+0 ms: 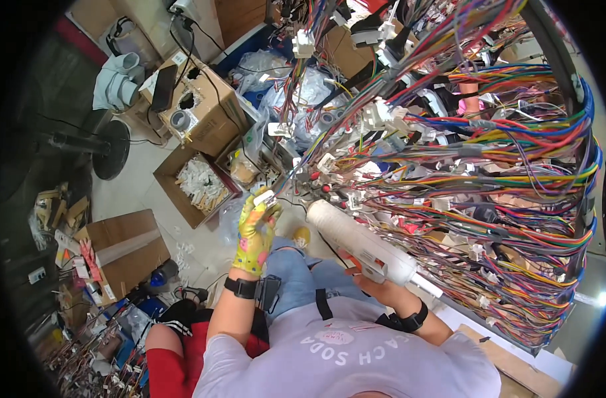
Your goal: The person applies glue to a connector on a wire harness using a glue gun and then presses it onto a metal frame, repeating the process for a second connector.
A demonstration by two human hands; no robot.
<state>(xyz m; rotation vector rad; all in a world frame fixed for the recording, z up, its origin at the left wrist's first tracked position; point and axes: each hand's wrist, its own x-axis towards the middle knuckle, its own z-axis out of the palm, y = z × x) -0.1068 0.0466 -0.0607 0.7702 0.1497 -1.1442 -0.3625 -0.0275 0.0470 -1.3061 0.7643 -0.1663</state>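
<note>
Left hand (255,232) raised, pinching white connector (265,198) — right hand (376,286) lower, gripping white cylindrical tool (356,240)

Right grip (381,288) partly hidden

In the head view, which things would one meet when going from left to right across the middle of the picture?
Black round base, open cardboard box, gloved left hand, yellow shoe, white cylindrical tool, coloured wires bent at far right.

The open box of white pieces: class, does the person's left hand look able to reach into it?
Probably yes, perhaps with a stoop: the open box has nothing apparent across its top, though the gloved left hand holds a white connector.
</note>
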